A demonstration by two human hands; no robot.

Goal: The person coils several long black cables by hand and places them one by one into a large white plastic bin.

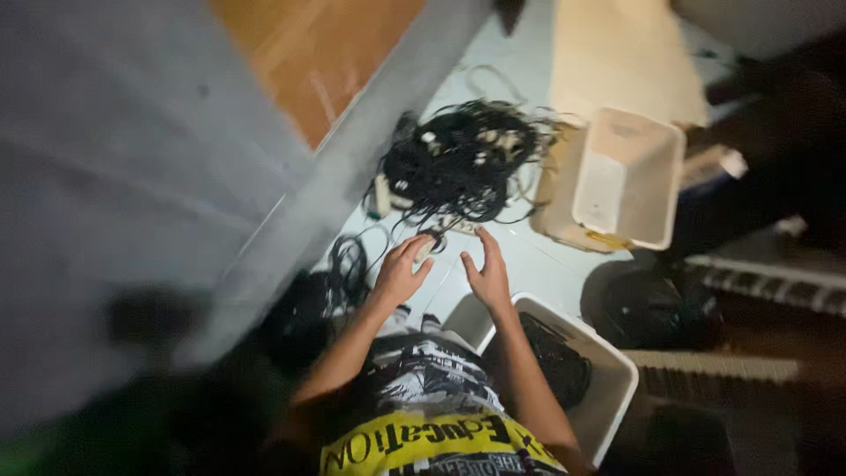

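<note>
Dim, grainy indoor view with motion blur throughout. The lower left and right edges sink into dark shadow; the pale floor (529, 256) at centre catches the most light.

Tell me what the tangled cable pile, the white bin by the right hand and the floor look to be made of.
Cable pile: black rubbery or plastic sheathing, matte, with pale plugs. White bin: likely moulded plastic, smooth thin walls, rounded rim. Floor: pale, smooth, faintly glossy, perhaps tile or vinyl; too blurred to tell.
</note>
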